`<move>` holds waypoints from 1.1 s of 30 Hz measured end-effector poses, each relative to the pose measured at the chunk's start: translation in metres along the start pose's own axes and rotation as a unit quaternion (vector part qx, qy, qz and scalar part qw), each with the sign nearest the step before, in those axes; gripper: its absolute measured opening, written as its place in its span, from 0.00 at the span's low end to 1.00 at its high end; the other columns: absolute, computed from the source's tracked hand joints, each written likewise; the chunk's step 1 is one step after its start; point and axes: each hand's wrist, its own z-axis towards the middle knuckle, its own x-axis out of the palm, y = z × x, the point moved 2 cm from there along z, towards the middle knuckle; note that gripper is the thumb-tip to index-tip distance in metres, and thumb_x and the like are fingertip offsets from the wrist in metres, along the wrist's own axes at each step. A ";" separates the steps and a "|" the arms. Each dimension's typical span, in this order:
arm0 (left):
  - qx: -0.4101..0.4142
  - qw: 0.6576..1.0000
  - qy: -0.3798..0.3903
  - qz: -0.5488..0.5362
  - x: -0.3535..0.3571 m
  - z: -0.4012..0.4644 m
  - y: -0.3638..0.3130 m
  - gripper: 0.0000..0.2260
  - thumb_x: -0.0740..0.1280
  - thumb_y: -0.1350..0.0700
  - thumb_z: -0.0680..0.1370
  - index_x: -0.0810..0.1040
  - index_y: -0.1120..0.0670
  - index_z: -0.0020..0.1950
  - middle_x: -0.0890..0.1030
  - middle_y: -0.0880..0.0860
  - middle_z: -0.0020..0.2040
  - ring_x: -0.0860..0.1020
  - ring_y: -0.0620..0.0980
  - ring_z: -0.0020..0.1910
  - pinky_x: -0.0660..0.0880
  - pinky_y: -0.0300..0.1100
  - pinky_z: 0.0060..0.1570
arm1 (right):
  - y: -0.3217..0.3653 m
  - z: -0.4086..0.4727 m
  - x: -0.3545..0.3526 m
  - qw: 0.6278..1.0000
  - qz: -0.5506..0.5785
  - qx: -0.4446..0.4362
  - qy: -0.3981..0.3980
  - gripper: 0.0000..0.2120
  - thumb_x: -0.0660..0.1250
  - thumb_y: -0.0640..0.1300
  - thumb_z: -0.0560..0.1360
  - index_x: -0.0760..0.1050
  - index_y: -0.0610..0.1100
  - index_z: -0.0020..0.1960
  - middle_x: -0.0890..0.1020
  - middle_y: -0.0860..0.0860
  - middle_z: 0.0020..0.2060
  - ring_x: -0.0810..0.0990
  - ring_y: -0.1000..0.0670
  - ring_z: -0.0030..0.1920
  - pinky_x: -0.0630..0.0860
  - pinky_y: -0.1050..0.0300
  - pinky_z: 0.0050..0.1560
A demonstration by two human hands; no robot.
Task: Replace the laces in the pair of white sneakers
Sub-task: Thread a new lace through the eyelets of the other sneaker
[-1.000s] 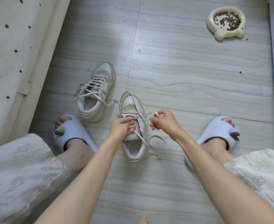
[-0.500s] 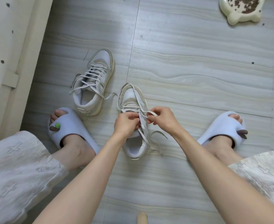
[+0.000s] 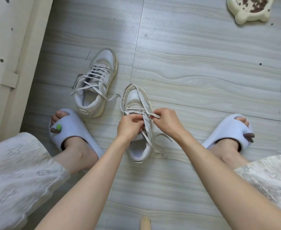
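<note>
Two white sneakers stand on the floor between my feet. The nearer sneaker point(image 3: 136, 100) points away from me, its off-white lace point(image 3: 149, 138) partly loosened and trailing over its right side. My left hand point(image 3: 129, 126) curls over the middle of its tongue and pinches the lace there. My right hand point(image 3: 167, 121) pinches a lace end just right of the eyelets. The second sneaker point(image 3: 96, 83) sits to the left and farther off, laced loosely with its ends hanging out.
My feet in pale slippers flank the shoes, the left slipper point(image 3: 70, 130) and the right slipper point(image 3: 227, 131). A cream pet bowl point(image 3: 249, 15) with kibble sits far right. A dotted mattress edge point(image 3: 9, 55) runs along the left. Grey tiled floor lies around.
Both hands have come closer together over the near sneaker's laces, the right hand moving in towards the eyelets. The camera has tipped down, so the bowl sits nearer the top edge.
</note>
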 end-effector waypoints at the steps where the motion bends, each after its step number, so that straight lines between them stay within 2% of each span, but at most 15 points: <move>1: 0.001 1.000 0.000 0.001 0.000 0.000 0.000 0.13 0.65 0.66 0.74 0.80 0.47 0.40 0.84 0.54 0.39 0.79 0.50 0.37 0.78 0.47 0.48 | 0.001 0.001 0.001 1.000 -0.002 -0.003 0.003 0.09 0.63 0.37 0.73 0.82 0.40 0.47 0.83 0.43 0.44 0.77 0.45 0.49 0.67 0.57 0.45; 3: 0.005 1.000 -0.002 0.009 0.000 -0.001 -0.001 0.13 0.65 0.66 0.74 0.80 0.47 0.40 0.84 0.54 0.39 0.79 0.50 0.36 0.78 0.46 0.47 | 0.001 0.002 0.004 1.000 0.021 0.001 0.009 0.08 0.64 0.38 0.73 0.82 0.42 0.48 0.83 0.44 0.44 0.77 0.47 0.48 0.68 0.58 0.45; 7: 0.020 0.998 -0.013 0.050 0.001 0.001 -0.001 0.08 0.67 0.63 0.74 0.81 0.50 0.42 0.83 0.53 0.36 0.78 0.48 0.33 0.79 0.43 0.43 | 0.001 0.002 0.011 0.993 0.115 0.026 0.002 0.04 0.67 0.39 0.73 0.81 0.44 0.45 0.82 0.49 0.37 0.78 0.50 0.44 0.70 0.59 0.45; 10: 0.027 0.997 -0.028 0.065 0.001 0.002 -0.004 0.05 0.67 0.64 0.75 0.80 0.56 0.42 0.79 0.51 0.31 0.76 0.46 0.26 0.79 0.41 0.38 | 0.000 0.000 0.017 0.981 0.186 0.049 -0.006 0.06 0.69 0.38 0.71 0.78 0.48 0.39 0.81 0.54 0.36 0.79 0.52 0.43 0.74 0.56 0.51; 12: 0.031 0.996 -0.029 0.078 -0.002 0.003 -0.005 0.06 0.65 0.64 0.76 0.78 0.56 0.41 0.79 0.52 0.31 0.76 0.45 0.24 0.79 0.40 0.36 | -0.001 -0.003 0.022 0.966 0.249 0.065 0.000 0.08 0.71 0.38 0.70 0.77 0.50 0.37 0.80 0.54 0.35 0.78 0.53 0.41 0.75 0.52 0.52; 14: 0.032 0.996 -0.018 0.087 -0.008 0.004 -0.002 0.09 0.63 0.64 0.77 0.77 0.55 0.38 0.79 0.54 0.31 0.77 0.48 0.26 0.80 0.42 0.39 | -0.001 -0.007 0.026 0.954 0.288 0.077 0.015 0.07 0.72 0.39 0.69 0.76 0.48 0.38 0.79 0.53 0.34 0.77 0.53 0.38 0.75 0.53 0.47; 16: 0.026 0.998 -0.014 0.058 -0.017 0.003 -0.001 0.12 0.62 0.64 0.78 0.75 0.55 0.36 0.79 0.55 0.32 0.78 0.50 0.28 0.80 0.45 0.42 | 0.000 -0.010 0.030 0.957 0.277 0.087 0.028 0.09 0.73 0.38 0.69 0.73 0.47 0.37 0.77 0.53 0.33 0.75 0.52 0.36 0.73 0.53 0.44; 19: 0.064 0.997 -0.032 -0.002 -0.035 -0.006 -0.015 0.12 0.59 0.64 0.80 0.74 0.56 0.37 0.79 0.53 0.36 0.79 0.44 0.32 0.78 0.38 0.38 | 0.004 -0.012 0.035 0.964 0.244 0.103 0.021 0.12 0.70 0.36 0.68 0.68 0.47 0.34 0.74 0.52 0.30 0.73 0.49 0.34 0.71 0.52 0.42; 21: 0.105 0.991 -0.034 -0.076 -0.047 -0.013 -0.031 0.10 0.57 0.63 0.81 0.74 0.58 0.42 0.80 0.53 0.42 0.80 0.46 0.42 0.77 0.38 0.46 | 0.008 -0.012 0.035 0.970 0.218 0.108 0.017 0.12 0.68 0.35 0.68 0.67 0.47 0.34 0.73 0.52 0.30 0.72 0.48 0.34 0.70 0.55 0.41; 23: 0.116 0.976 0.001 -0.183 -0.058 -0.019 -0.043 0.10 0.53 0.61 0.82 0.72 0.59 0.45 0.81 0.53 0.44 0.81 0.48 0.46 0.77 0.41 0.52 | 0.014 -0.012 0.034 0.974 0.198 0.112 0.012 0.12 0.67 0.35 0.68 0.66 0.47 0.34 0.73 0.52 0.31 0.72 0.50 0.34 0.69 0.58 0.38; 25: 0.115 0.961 0.032 -0.251 -0.065 -0.025 -0.046 0.11 0.51 0.60 0.83 0.70 0.59 0.44 0.81 0.52 0.37 0.81 0.50 0.40 0.79 0.43 0.50 | 0.018 -0.013 0.033 0.975 0.189 0.112 0.005 0.11 0.66 0.35 0.69 0.66 0.47 0.35 0.72 0.53 0.31 0.71 0.51 0.35 0.67 0.58 0.37; 27: 0.109 0.961 0.012 -0.253 -0.069 -0.033 -0.042 0.12 0.52 0.60 0.83 0.68 0.57 0.41 0.75 0.52 0.32 0.77 0.48 0.32 0.77 0.44 0.45 | 0.020 -0.013 0.034 0.969 0.213 0.123 0.006 0.11 0.65 0.34 0.69 0.67 0.47 0.35 0.72 0.52 0.31 0.70 0.51 0.34 0.67 0.58 0.37; 29: 0.113 0.970 -0.025 -0.214 -0.071 -0.039 -0.036 0.11 0.53 0.61 0.83 0.68 0.56 0.42 0.70 0.51 0.30 0.70 0.44 0.26 0.73 0.43 0.40 | 0.022 -0.012 0.036 0.946 0.282 0.158 0.021 0.11 0.64 0.32 0.70 0.67 0.45 0.34 0.70 0.50 0.29 0.68 0.51 0.30 0.66 0.59 0.31; 31: 0.130 0.981 -0.046 -0.139 -0.072 -0.046 -0.031 0.10 0.54 0.62 0.82 0.69 0.55 0.43 0.70 0.50 0.29 0.69 0.40 0.22 0.71 0.42 0.37 | 0.026 -0.006 0.034 0.920 0.346 0.182 0.042 0.11 0.62 0.31 0.71 0.67 0.44 0.34 0.67 0.48 0.29 0.64 0.51 0.27 0.60 0.62 0.26; 33: 0.134 0.986 -0.037 -0.097 -0.069 -0.052 -0.031 0.10 0.55 0.62 0.82 0.70 0.55 0.43 0.72 0.52 0.31 0.71 0.40 0.23 0.73 0.42 0.37 | 0.038 0.004 0.028 0.897 0.403 0.176 0.050 0.10 0.62 0.32 0.71 0.68 0.44 0.35 0.69 0.48 0.31 0.65 0.52 0.29 0.61 0.62 0.29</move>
